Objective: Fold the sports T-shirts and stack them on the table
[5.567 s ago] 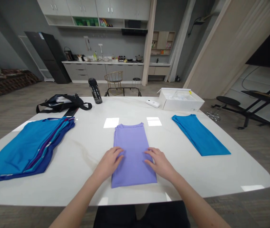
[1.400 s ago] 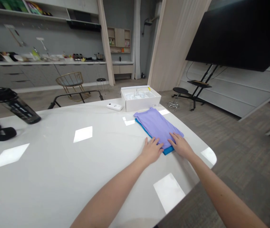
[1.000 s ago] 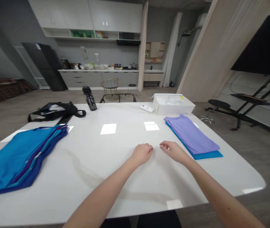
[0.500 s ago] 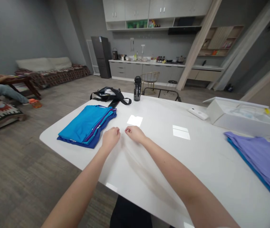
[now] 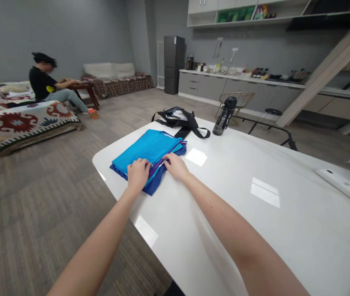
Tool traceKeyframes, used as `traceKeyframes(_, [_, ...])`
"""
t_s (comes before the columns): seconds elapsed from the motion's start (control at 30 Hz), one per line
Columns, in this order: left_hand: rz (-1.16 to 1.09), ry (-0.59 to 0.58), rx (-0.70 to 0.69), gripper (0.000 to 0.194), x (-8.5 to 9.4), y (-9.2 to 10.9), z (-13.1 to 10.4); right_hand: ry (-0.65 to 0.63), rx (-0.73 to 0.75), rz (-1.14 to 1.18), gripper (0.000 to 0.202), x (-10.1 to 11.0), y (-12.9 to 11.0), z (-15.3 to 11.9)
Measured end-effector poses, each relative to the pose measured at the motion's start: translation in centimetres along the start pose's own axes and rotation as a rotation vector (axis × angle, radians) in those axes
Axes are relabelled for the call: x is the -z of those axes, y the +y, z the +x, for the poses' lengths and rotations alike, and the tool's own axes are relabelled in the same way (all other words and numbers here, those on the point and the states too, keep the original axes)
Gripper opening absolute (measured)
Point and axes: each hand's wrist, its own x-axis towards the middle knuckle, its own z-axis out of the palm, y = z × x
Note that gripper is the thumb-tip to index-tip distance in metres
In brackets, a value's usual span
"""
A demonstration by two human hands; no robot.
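Note:
A stack of folded clothes lies near the table's left corner, with a bright blue folded shirt [image 5: 150, 146] on top. Purple and light blue edges show beneath it, and a dark blue garment [image 5: 153, 187] is at the bottom. My left hand [image 5: 138, 174] lies at the stack's near side, its fingers curled onto the blue shirt's edge. Along the right side, my right hand [image 5: 176, 166] pinches the layered edge with thumb and fingers. Which layers each hand grips is partly hidden under the fingertips.
Behind the stack lies a black bag [image 5: 178, 117] with its strap, and a dark water bottle [image 5: 224, 116] stands beside it. A white power strip-like object [image 5: 343, 183] rests on the right of the white table [image 5: 224, 185]. A person [image 5: 44, 80] sits far left.
My view has turned left. Both hands, earlier over bare table to the right of the stack with fingers curled, have moved onto the stack and taken hold of its edge.

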Motion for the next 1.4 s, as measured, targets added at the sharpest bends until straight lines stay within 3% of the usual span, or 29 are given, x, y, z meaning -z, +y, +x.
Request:
traceKeyframes(0.17, [-0.247,0.116,-0.075,0.017,0.5,0.5,0.2,0.085,0.075,-0.035,0.032,-0.1,-0.9,0.4])
traceKeyframes(0.27, [-0.373,0.172,-0.206,0.018,1.3,2.4,-0.8,0.066,0.072,-0.080,0.028,0.4,-1.2,-0.1])
traceKeyframes(0.4, [-0.485,0.159,-0.299,0.022,1.7,5.7,-3.2,0.126,0.017,-0.001,0.026,2.0,-0.8,-2.7])
traceKeyframes(0.53, [-0.520,0.032,-0.288,0.027,1.2,8.3,-5.2,0.246,-0.081,0.123,0.026,5.0,0.5,-7.8])
traceKeyframes(0.63, [-0.522,-0.130,-0.283,0.029,1.4,10.3,-6.3,0.255,-0.133,0.137,0.023,7.4,1.5,-12.8])
traceKeyframes(0.73, [-0.507,-0.306,-0.442,0.022,2.3,12.9,-7.4,0.261,-0.191,0.128,0.025,9.5,2.3,-17.8])
traceKeyframes(0.8, [-0.467,-0.359,-0.567,0.021,3.1,14.9,-8.2,0.285,-0.227,0.117,0.025,10.7,2.6,-20.7])
traceKeyframes(0.87, [-0.368,-0.320,-0.598,0.028,3.7,16.8,-8.9,0.335,-0.253,0.095,0.025,12.1,2.6,-23.2])
traceKeyframes(0.97, [-0.235,-0.205,-0.522,0.038,4.3,19.2,-10.0,0.435,-0.314,0.043,0.025,14.6,2.1,-26.4])
traceKeyframes(1.13, [-0.210,-0.152,-0.479,0.032,4.5,23.7,-11.8,0.602,-0.472,-0.060,0.026,19.8,1.6,-32.0])
traceKeyframes(1.27, [-0.155,-0.167,-0.503,0.025,4.6,29.4,-13.6,0.663,-0.544,-0.153,0.025,23.8,1.6,-37.7])
traceKeyframes(1.4, [-0.232,-0.151,-0.634,0.031,5.9,35.8,-15.0,0.811,-0.623,-0.213,0.026,27.8,1.2,-43.5])
